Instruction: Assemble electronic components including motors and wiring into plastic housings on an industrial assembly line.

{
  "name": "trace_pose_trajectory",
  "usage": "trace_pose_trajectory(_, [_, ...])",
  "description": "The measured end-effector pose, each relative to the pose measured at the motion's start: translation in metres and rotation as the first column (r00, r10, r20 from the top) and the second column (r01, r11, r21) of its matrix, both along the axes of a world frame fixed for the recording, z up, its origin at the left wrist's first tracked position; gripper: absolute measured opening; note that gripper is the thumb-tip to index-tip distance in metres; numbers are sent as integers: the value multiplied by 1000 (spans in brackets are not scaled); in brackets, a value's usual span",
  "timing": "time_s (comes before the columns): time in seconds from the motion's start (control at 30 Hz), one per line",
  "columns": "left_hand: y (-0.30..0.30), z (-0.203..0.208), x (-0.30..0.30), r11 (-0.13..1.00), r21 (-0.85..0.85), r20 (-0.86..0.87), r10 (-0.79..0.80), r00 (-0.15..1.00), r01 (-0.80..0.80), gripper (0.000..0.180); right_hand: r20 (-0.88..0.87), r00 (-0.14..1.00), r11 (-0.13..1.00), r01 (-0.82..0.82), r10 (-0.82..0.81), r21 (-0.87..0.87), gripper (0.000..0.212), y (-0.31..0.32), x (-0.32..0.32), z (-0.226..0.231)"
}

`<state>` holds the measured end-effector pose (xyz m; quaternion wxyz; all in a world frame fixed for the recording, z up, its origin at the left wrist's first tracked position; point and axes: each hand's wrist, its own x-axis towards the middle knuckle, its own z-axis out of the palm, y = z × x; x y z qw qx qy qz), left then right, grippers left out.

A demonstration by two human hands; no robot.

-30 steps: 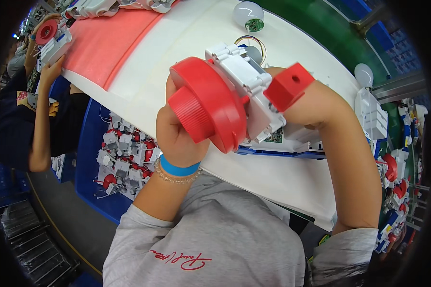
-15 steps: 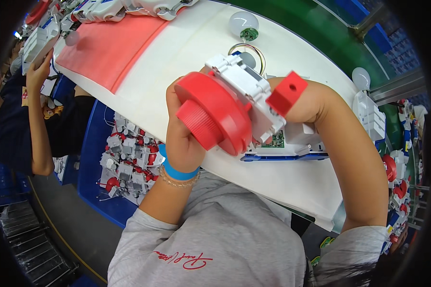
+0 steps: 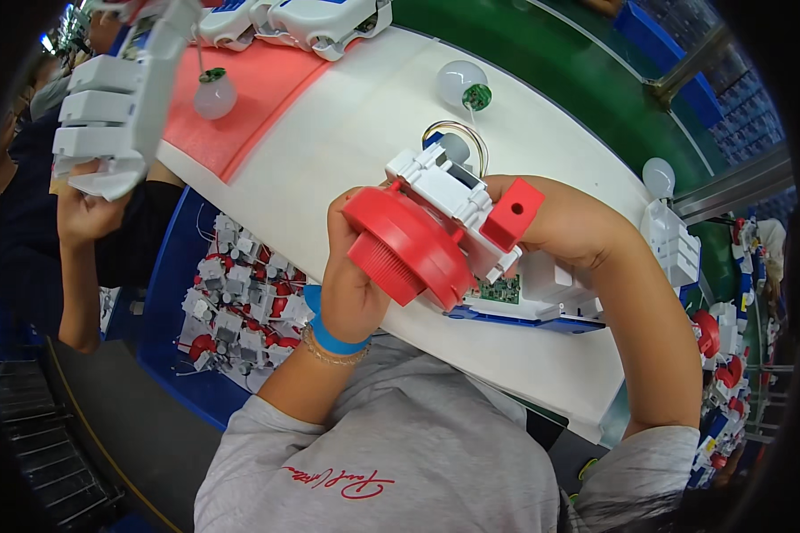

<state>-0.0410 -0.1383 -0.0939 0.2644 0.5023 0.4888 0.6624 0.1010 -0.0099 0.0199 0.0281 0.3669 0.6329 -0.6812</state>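
head view: left hand (image 3: 351, 293) and right hand (image 3: 560, 226) both grip red-and-white assembly (image 3: 431, 226).

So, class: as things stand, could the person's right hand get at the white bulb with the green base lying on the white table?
Probably not at once: the right hand is clasped on the red and white part, as is the left hand. The white bulb lies beyond on the white table, with nothing between; the right hand would need to let go.

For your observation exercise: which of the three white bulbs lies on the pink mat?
The far-left bulb, green base upward; the other two bulbs rest on the white tabletop.
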Motion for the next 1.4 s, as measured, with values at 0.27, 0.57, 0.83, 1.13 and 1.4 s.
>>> trace_pose_trajectory(0.27, [5, -1, 4, 998, 7, 224, -63, 973, 63, 25, 27, 1000, 996, -16, 14, 91, 12, 8, 0, -1])
trace_pose_trajectory(0.57, [17, 8, 8, 884, 349, 726, -465, 506, 312, 38, -87, 993, 997, -81, 81, 10, 30, 16, 18, -5])
trace_pose_trajectory(0.83, [15, 11, 19, 853, 351, 788, -492, 371, 386, 40, 287, 933, 828, -331, 216, 452, 21, 10, 28, 12])
trace_pose_trajectory(1.13, [17, 9, 25, 886, 328, 797, -446, 408, 328, 40, 120, 993, 861, -59, -2, 505, 16, 2, 33, -1])
trace_pose_trajectory(1.4, [19, 10, 23, 836, 417, 789, -528, 314, 358, 44, -146, 979, 984, 154, -140, 90, 34, 6, 39, -8])
